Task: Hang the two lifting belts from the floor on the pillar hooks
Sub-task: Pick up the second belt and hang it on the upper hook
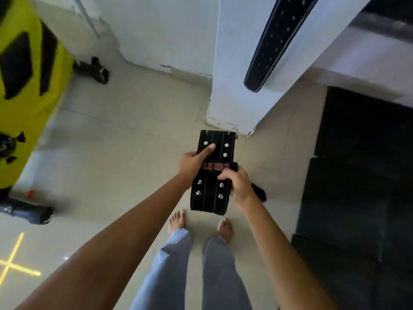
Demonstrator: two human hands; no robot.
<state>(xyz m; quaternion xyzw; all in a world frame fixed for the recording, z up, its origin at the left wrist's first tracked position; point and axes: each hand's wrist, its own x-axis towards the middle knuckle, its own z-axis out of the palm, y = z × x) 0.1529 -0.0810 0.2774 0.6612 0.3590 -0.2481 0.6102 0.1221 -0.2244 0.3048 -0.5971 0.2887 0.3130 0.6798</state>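
Black leather belt (212, 173) sits in both your hands above the tiled floor (125, 139), its long axis running from your feet toward the pillar (234, 86). Your left hand (192, 163) and right hand (239, 186) clamp its sides. Another belt (277, 43) hangs lengthwise down the pillar.

Black belt (212, 175) w/ red lettering, silver rivets — white pillar (237, 63)

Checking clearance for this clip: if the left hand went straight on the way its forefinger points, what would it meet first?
Probably the foot of the white square pillar. The left hand points along the studded black leather belt it grips, toward the pillar's chipped base, though depth is hard to judge from above.
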